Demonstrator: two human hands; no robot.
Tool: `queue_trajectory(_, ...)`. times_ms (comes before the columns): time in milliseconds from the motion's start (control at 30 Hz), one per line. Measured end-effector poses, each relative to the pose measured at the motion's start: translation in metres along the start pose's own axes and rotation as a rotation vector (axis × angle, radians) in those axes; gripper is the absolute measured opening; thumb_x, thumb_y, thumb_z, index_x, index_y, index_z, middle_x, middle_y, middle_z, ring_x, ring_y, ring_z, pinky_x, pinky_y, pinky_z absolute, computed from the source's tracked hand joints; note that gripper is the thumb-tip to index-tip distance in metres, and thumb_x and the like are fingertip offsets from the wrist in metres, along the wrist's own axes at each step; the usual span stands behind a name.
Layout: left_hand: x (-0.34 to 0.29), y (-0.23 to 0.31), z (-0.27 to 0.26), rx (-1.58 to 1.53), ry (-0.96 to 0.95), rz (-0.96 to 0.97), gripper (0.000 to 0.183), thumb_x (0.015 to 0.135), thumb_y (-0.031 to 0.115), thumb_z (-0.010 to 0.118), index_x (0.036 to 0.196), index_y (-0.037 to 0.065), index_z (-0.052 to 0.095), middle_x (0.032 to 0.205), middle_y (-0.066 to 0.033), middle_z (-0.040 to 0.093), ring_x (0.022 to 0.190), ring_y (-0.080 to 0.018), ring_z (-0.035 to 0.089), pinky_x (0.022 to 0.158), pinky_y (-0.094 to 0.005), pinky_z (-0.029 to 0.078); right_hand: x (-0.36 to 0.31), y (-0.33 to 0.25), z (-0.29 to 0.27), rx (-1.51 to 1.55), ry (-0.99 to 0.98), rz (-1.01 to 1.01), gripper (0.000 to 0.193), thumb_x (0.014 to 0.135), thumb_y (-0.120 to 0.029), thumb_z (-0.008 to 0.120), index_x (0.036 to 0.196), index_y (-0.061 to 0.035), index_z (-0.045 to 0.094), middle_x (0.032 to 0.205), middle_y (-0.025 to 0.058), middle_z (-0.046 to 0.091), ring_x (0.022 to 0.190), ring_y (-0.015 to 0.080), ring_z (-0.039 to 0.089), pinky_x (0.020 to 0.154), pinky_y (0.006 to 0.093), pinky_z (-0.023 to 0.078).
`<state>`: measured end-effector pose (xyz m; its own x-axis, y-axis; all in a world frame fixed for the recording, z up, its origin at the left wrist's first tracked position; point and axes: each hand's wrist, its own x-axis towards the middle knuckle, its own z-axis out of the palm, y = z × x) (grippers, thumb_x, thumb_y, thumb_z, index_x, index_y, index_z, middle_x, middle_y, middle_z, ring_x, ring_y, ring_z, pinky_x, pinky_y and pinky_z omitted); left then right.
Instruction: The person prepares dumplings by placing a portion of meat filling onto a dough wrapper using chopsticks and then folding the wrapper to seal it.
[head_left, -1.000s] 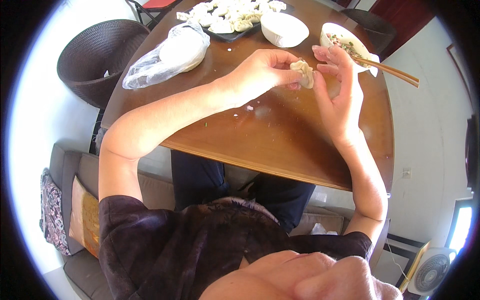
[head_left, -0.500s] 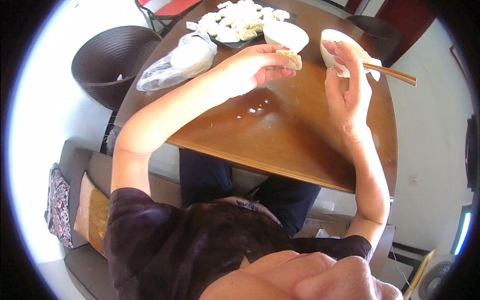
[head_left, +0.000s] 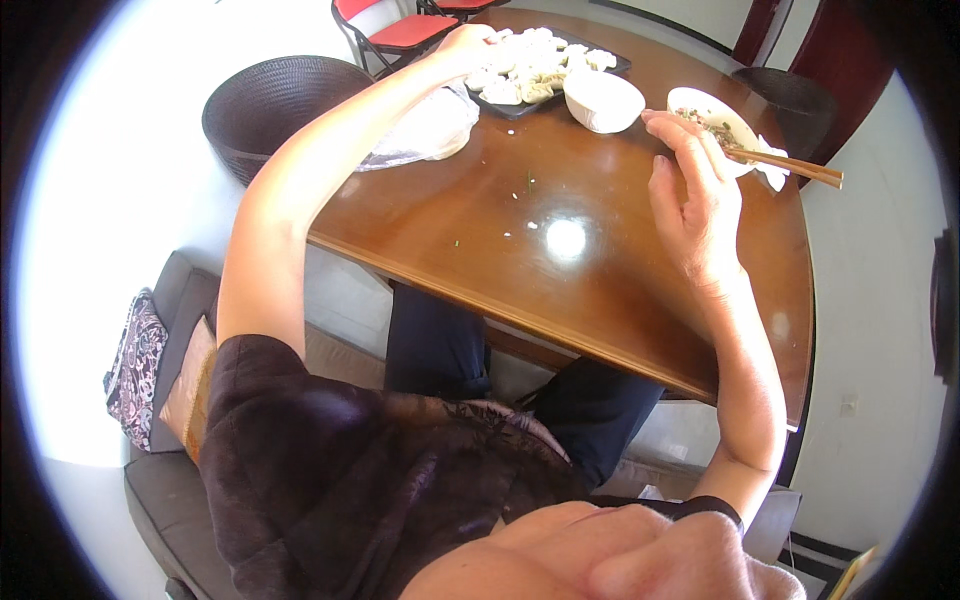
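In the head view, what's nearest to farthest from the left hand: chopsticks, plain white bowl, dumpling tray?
1. Dumpling tray, right by the left hand
2. Plain white bowl, right of the tray
3. Chopsticks, farthest right, at the filling bowl

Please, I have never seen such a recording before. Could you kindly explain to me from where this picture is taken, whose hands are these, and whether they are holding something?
There is no machine here, only a person with two bare hands. The camera is worn on the head and looks down; its wide lens bends straight edges.

On the brown table lie dumplings on a dark tray. Nearby are a plain white bowl, a crumpled plastic bag, and a bowl of chopped filling with chopsticks resting in it.

The left hand is at the tray's far left edge; whether it holds a dumpling cannot be seen. The right hand is open and empty, in front of the filling bowl.
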<state>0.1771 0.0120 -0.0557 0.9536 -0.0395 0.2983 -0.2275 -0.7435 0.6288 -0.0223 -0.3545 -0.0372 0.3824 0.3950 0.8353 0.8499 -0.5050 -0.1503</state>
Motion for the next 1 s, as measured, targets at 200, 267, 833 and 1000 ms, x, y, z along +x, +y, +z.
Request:
queue_trajectory(200,0.011,0.006,0.021,0.167,-0.047,0.056,0.031,0.074,0.039,0.077,0.080,0.009,0.073,0.075,-0.0060,0.070,0.070,-0.0173,0.067,0.067,-0.0319,0.052,-0.003,0.007,-0.003,-0.020,-0.021,0.015,0.031,0.082,0.009,0.055,0.110,-0.0020,0.061,0.116,0.0120,0.067,0.111,0.0303,0.062,0.099,0.0376,0.047)
queue_trajectory(267,0.011,0.008,0.024,0.247,-0.068,0.052,0.033,0.074,0.041,0.077,0.078,0.008,0.073,0.074,-0.0063,0.071,0.069,-0.0188,0.067,0.067,-0.0325,0.052,-0.004,0.007,-0.002,-0.022,-0.015,-0.004,0.031,0.081,0.010,0.055,0.109,-0.0018,0.062,0.115,0.0119,0.067,0.110,0.0302,0.063,0.098,0.0375,0.047)
queue_trajectory(833,0.020,0.032,0.036,0.032,0.052,-0.025,0.010,0.085,0.009,0.065,0.093,0.003,0.070,0.079,-0.0078,0.069,0.066,-0.0143,0.064,0.057,-0.0304,0.052,-0.004,0.008,0.004,-0.051,-0.044,-0.009,0.027,0.080,0.007,0.059,0.104,-0.0030,0.065,0.113,0.0130,0.065,0.103,0.0321,0.062,0.091,0.0382,0.049)
queue_trajectory(1000,0.027,0.038,0.055,-0.007,0.063,0.012,0.010,0.086,0.009,0.064,0.092,0.002,0.070,0.078,-0.0074,0.067,0.065,-0.0156,0.061,0.058,-0.0316,0.050,-0.002,0.006,0.001,-0.071,-0.043,-0.009,0.027,0.079,0.007,0.060,0.104,-0.0036,0.065,0.113,0.0125,0.065,0.104,0.0324,0.062,0.091,0.0382,0.049)
